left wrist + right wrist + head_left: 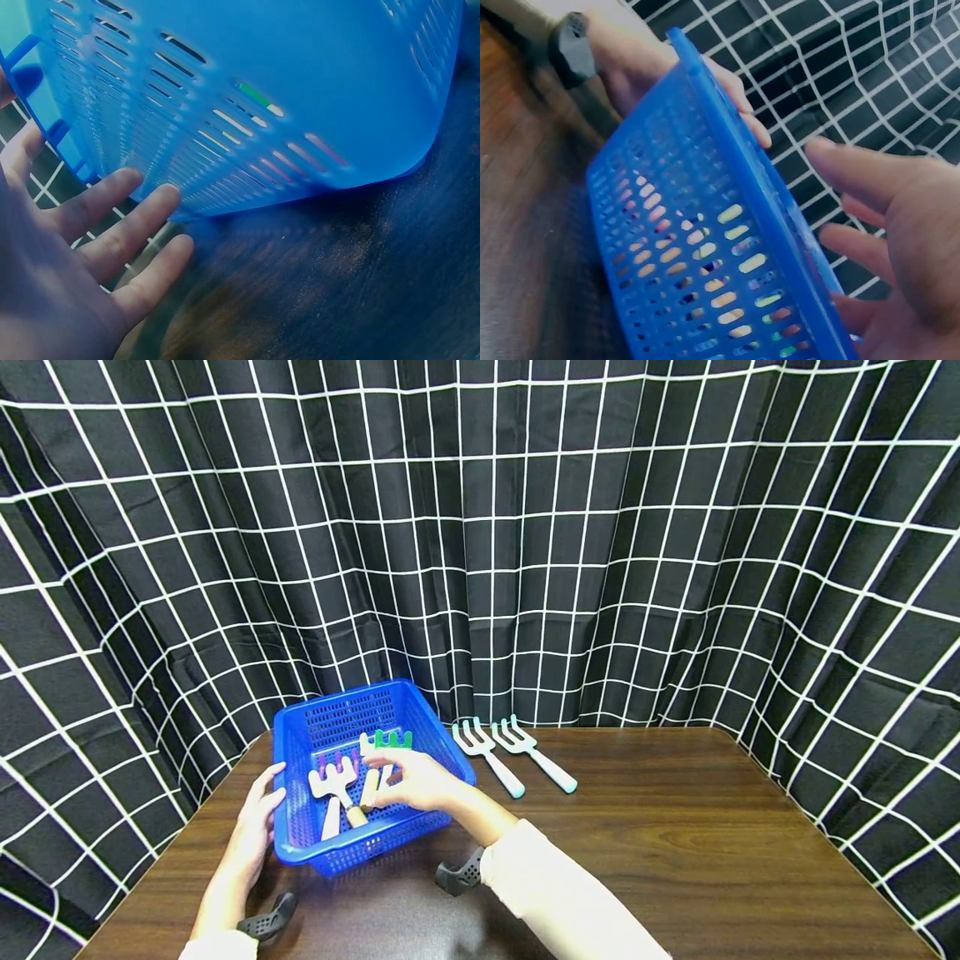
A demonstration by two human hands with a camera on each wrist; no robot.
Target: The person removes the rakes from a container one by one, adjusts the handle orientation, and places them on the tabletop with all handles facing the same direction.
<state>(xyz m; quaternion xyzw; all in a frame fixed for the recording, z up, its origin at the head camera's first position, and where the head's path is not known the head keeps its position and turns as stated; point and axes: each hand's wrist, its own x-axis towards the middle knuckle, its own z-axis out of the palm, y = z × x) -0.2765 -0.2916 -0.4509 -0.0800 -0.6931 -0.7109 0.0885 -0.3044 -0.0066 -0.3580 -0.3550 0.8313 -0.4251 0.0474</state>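
Two bare hands are showing in the head view, both at a blue basket [352, 714] that is sitting on the left part of the brown table [675, 827]. The left hand [251, 822] is touching the basket's left rim, its fingers mostly straight. The right hand [416, 783] is hovering over the basket's inside, thumb and fingers standing apart; whether a fingertip is touching a tool, I cannot tell. Near it, inside the basket, are lying a white fork [332, 785] with a yellowish handle, a green fork head [393, 741], some purple tines [322, 762] and a tan handle [370, 789]. Just right of the basket, a mint-tipped fork [495, 764] and its twin [542, 760] are lying side by side on the table. Behind, a black curtain [525, 585] with white grid lines is hanging.

In the left wrist view, three left-hand fingers are extending beside the basket's slotted outer wall, and green and pink bits are showing through the slots.

In the right wrist view, the right thumb and fingers are standing wide beside the rim, with curtain showing between them, while the left hand is resting at the basket's far side.
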